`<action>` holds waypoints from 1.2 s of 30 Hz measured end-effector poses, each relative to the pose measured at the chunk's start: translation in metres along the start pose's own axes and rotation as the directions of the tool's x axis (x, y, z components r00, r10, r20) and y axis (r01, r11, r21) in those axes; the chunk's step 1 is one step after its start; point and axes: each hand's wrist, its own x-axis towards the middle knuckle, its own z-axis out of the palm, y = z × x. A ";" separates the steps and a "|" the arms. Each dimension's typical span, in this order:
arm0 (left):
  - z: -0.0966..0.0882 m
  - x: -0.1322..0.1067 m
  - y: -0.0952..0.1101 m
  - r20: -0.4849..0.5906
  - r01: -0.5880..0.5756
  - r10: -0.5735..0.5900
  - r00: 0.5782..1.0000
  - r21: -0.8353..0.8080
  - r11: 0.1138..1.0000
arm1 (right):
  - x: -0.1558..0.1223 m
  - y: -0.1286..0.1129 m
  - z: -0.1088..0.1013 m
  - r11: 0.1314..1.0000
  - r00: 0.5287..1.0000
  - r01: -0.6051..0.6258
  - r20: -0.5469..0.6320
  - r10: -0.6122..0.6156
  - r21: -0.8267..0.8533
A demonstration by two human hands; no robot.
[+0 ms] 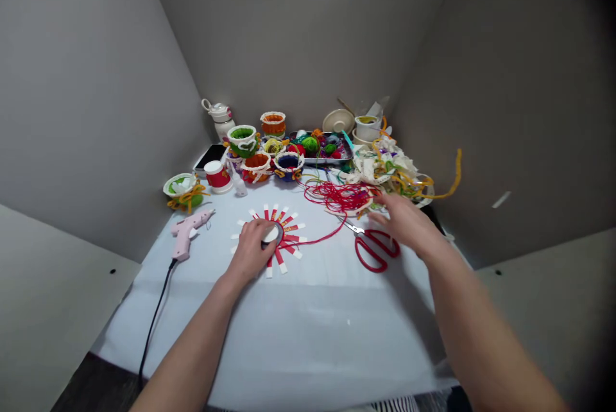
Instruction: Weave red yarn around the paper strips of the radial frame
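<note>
My left hand (pixel 253 244) holds the middle of a paper cup (pixel 290 238) cut into red-and-white strips that fan out flat on the table. Its thumb and fingers curl around the round centre, a pale disc with a dark rim. A strand of red yarn (pixel 321 240) runs from the cup to a loose red yarn tangle (pixel 337 196). My right hand (pixel 400 219) is open beside the tangle's right edge, fingers stretched toward it; whether the fingertips touch yarn is unclear. Red-handled scissors (pixel 376 249) lie just below that hand, blades pointing up and left.
A pink glue gun (pixel 187 233) with a black cord lies at left. Behind are an uncut red paper cup (pixel 217 176), a small white bottle (pixel 238 182), several yarn-wrapped baskets (pixel 289 165), a tray (pixel 312 160) of yarn balls and a heap of yarn scraps (pixel 392 168). Grey panels enclose the table.
</note>
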 end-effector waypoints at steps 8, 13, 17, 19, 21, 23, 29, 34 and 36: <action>0.002 -0.004 -0.005 -0.007 -0.070 0.070 0.998 0.015 0.997 | -0.096 0.012 0.028 0.964 0.983 -0.042 0.163 0.087 -0.263; -0.004 -0.004 -0.004 0.038 -0.071 0.072 0.997 -0.023 0.997 | -0.095 0.002 0.018 0.937 1.000 -0.010 0.011 0.014 -0.349; -0.009 -0.006 -0.006 0.080 -0.074 0.078 0.994 -0.059 0.996 | -0.062 -0.061 0.037 0.941 0.941 0.330 0.053 -0.334 0.072; -0.011 -0.006 -0.006 0.086 -0.051 0.057 0.995 -0.063 0.997 | -0.044 -0.090 0.054 0.898 0.895 0.408 0.120 -0.429 0.164; -0.013 -0.006 -0.005 0.092 -0.021 0.027 0.995 -0.065 0.998 | -0.031 -0.106 0.069 0.897 0.889 0.411 0.146 -0.434 0.160; -0.014 -0.006 -0.004 0.107 -0.007 0.014 0.994 -0.070 0.998 | -0.023 -0.109 0.080 0.907 0.894 0.398 0.162 -0.417 0.141; -0.012 -0.005 -0.007 0.100 -0.047 0.055 0.993 -0.075 0.996 | -0.021 -0.099 0.086 0.881 0.892 0.403 0.110 -0.439 0.249; -0.018 -0.007 -0.004 0.112 -0.036 0.046 0.993 -0.088 0.995 | -0.023 -0.103 0.084 0.856 0.926 0.290 0.099 -0.363 0.428; -0.023 -0.007 0.001 0.149 -0.033 0.049 0.988 -0.107 0.994 | -0.026 -0.103 0.083 0.846 0.931 0.220 0.153 -0.330 0.486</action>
